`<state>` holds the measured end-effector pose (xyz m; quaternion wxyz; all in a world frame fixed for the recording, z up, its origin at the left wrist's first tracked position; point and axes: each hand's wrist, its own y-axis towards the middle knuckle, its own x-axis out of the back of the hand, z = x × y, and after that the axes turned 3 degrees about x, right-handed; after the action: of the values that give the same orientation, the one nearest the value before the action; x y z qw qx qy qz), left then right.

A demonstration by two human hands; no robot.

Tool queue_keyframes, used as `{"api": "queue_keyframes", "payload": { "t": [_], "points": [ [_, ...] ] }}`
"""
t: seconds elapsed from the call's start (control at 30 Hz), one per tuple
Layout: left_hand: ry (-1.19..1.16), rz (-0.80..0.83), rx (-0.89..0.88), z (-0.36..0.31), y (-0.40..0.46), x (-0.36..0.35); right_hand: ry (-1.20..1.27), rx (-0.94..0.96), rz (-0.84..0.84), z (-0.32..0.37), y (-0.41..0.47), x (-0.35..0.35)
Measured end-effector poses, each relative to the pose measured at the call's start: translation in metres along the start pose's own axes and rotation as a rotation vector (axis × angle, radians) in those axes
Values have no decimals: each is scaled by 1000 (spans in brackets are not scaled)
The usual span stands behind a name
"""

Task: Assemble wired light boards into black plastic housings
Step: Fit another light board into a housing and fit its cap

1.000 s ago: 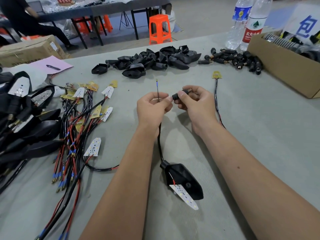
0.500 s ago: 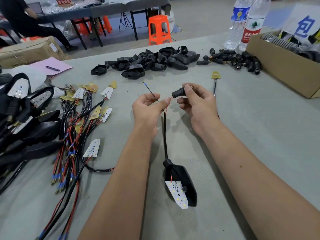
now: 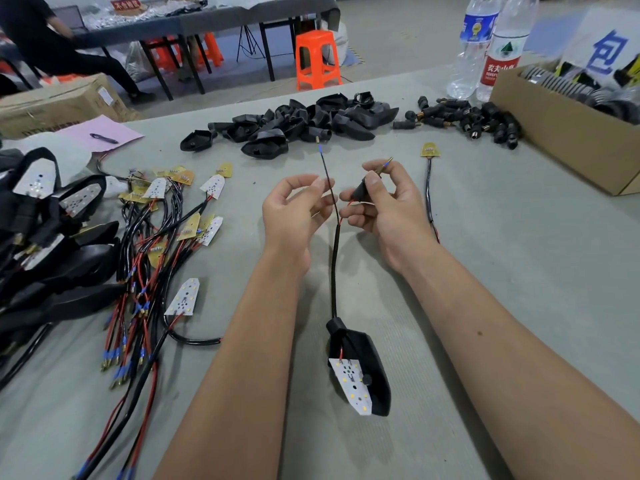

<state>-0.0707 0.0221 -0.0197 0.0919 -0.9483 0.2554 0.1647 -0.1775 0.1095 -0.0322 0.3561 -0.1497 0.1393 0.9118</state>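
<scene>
My right hand pinches a small black rubber sleeve. A thin red wire runs into the sleeve, and its brass tip pokes out above my fingers. My left hand holds the black wire lightly between thumb and fingertips; its blue-collared end points up. Both wires come out of one black sheathed cable. That cable leads down to a black plastic housing lying between my forearms. A white light board rests loosely on the housing's open side.
Empty black housings and more rubber sleeves are piled at the back. A cardboard box and two bottles stand at the right. Loose wired boards and filled housings lie at the left. One yellow wired board lies beside my right hand.
The sleeve has slid along the red wire, so the brass tip now sticks out past my right fingers. The blue-tipped wire swung upright. The housing turned and shifted slightly on the table.
</scene>
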Motion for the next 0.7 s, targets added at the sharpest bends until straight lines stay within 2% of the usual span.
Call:
{"api": "queue_keyframes", "payload": {
  "t": [0.1, 0.23, 0.33, 0.43, 0.53, 0.7],
  "points": [
    [35, 64, -35, -5, 1, 2, -4, 12, -10, 1, -1, -1],
    [118, 17, -129, -6, 3, 4, 42, -6, -45, 2, -1, -2],
    [300, -34, -144, -3, 7, 7, 128, -33, -82, 3, 0, 0],
    [466, 38, -139, 2, 6, 7, 220, -56, -115, 2, 2, 2],
    [543, 118, -189, 4, 3, 5, 284, -75, -148, 2, 4, 4],
    [550, 56, -252, 8, 3, 1, 330, -94, -154, 2, 5, 5]
  ]
}}
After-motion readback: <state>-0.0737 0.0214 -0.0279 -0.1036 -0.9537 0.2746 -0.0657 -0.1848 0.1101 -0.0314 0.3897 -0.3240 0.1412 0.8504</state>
